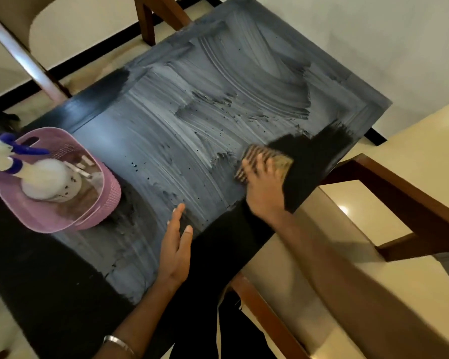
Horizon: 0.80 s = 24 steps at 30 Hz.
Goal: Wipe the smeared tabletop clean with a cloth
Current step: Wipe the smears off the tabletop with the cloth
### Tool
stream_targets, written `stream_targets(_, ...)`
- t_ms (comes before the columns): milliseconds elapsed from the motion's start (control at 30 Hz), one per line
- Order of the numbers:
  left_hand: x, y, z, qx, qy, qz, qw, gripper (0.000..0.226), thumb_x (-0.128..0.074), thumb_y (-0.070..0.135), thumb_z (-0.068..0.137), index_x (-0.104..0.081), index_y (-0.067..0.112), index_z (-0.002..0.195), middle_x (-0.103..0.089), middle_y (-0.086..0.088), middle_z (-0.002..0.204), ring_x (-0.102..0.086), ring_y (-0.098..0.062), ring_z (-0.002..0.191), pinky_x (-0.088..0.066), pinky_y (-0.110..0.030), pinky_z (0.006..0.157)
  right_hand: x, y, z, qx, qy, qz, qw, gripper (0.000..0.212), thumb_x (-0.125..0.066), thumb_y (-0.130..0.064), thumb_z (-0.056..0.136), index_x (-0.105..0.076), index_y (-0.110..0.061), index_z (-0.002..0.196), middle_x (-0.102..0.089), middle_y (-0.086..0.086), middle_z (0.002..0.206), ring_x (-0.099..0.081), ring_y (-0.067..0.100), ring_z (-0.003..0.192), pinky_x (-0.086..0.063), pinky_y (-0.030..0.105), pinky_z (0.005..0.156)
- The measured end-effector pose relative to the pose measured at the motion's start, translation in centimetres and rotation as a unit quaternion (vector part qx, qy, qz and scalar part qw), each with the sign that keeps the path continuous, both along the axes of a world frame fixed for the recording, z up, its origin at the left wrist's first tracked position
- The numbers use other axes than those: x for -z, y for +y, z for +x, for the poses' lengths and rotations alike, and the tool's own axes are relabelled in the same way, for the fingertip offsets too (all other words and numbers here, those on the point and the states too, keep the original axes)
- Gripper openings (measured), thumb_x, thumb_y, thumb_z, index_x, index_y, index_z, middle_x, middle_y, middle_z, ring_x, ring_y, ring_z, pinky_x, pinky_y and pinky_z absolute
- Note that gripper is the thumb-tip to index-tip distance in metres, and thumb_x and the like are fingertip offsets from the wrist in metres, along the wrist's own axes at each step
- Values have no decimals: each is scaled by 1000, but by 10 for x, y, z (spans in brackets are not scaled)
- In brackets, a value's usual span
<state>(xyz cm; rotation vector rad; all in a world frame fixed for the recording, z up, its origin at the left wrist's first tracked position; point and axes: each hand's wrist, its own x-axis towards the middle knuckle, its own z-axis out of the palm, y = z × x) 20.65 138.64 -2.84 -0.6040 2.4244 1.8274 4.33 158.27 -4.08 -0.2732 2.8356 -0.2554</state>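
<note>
A dark, square wooden tabletop [166, 141] fills most of the view, its surface coated with a pale grey-white smear [218, 86] that runs in streaks ahead of both hands and off to the far side. Clean black patches show where the film is gone: one band just beyond and to the right of the right hand, reaching the table's right edge, and another along the near edge between and below the two hands.

Cream-upholstered chairs with brown wooden frames [389, 193] stand around the table, one just to the right of the right forearm and others beyond the far edge.

Well to the left of the left hand sits a pink woven plastic basket [109, 193] on the tabletop, holding a white spray bottle with a blue trigger [16, 156] that stands upright inside it.

The right hand [265, 187] presses flat, fingers spread, on a tan ribbed cloth [259, 156] near the table's right edge; the cloth lies at the border between smear and cleaned black wood. The left hand [175, 252] rests open on the tabletop near the front edge, fingers together and extended, holding nothing. A thin silver bangle [118, 344] circles the left wrist.
</note>
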Motion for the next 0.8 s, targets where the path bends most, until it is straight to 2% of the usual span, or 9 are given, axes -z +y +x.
stream_targets(100, -3, -1, -3, -20, 15, 0, 1000, 60, -36, 46, 91, -31, 29, 149, -31, 15, 156, -23, -1, 145, -18, -44, 122, 5, -52, 111, -145, -29, -69, 987, 78, -51, -27, 90, -12, -33, 157, -2, 8, 166, 3, 35, 151, -9, 56, 122)
stream_targets(167, -5, -6, -5, -36, 13, 6, 999, 62, -36, 48, 91, -32, 28, 150, -31, 15, 156, -23, -1, 145, -18, -44, 122, 13, -71, 171, -264, -79, -76, 958, 66, -34, -36, 91, -14, -33, 154, 2, 4, 166, 7, 32, 152, -7, 54, 122)
stream_targets(233, -5, -12, -6, -42, 10, 8, 999, 62, -36, 50, 91, -31, 30, 150, -31, 16, 156, -23, -1, 145, -17, -45, 122, 16, -70, 200, -361, -115, -48, 924, 62, -26, -40, 92, -16, -35, 153, 15, -3, 165, 22, 25, 150, 7, 49, 121)
stream_targets(300, -5, -16, -8, -44, 15, 3, 999, 61, -35, 50, 92, -31, 30, 149, -32, 18, 155, -24, -2, 145, -16, -48, 121, 16, -62, 186, -388, -91, -44, 916, 61, -37, -40, 94, -23, -36, 153, 9, -2, 165, 17, 24, 151, 15, 44, 117)
stream_targets(433, -3, -21, -12, -48, 20, -2, 999, 62, -36, 50, 92, -32, 27, 150, -33, 14, 155, -24, -1, 144, -15, -49, 122, 4, -23, 74, -221, 41, -63, 972, 63, -53, -22, 93, -33, -30, 153, -23, 9, 162, -16, 32, 150, -8, 54, 121)
stream_targets(533, -5, -22, -10, -39, 4, 4, 999, 61, -35, 50, 93, -30, 30, 151, -29, 19, 156, -22, 3, 144, -14, -46, 122, -3, 37, -46, -43, 43, -1, 998, 62, -36, -24, 100, -15, -29, 158, -9, 13, 165, -8, 35, 151, -8, 54, 123)
stream_targets(633, -5, -22, -10, -37, 3, 8, 999, 60, -35, 46, 94, -29, 30, 151, -29, 21, 155, -21, 3, 144, -13, -46, 123, -4, 86, -123, 105, -16, 16, 994, 60, -31, -29, 104, -7, -31, 159, 2, 13, 166, 3, 36, 152, -4, 53, 123)
stream_targets(733, -4, -24, -10, -45, -1, 17, 999, 58, -35, 45, 94, -28, 33, 151, -28, 27, 154, -20, 4, 144, -14, -45, 122, -4, 75, -130, 153, -31, 13, 988, 62, -34, -30, 103, -5, -31, 159, 6, 11, 166, 7, 38, 151, -1, 54, 122)
stream_targets(800, -3, -28, -9, -52, 7, 20, 998, 59, -35, 45, 94, -28, 32, 151, -29, 27, 153, -22, 4, 143, -15, -45, 122, -6, 39, -98, 90, 2, 19, 996, 65, -38, -28, 101, -8, -29, 159, -1, 15, 165, 0, 41, 151, -7, 56, 122)
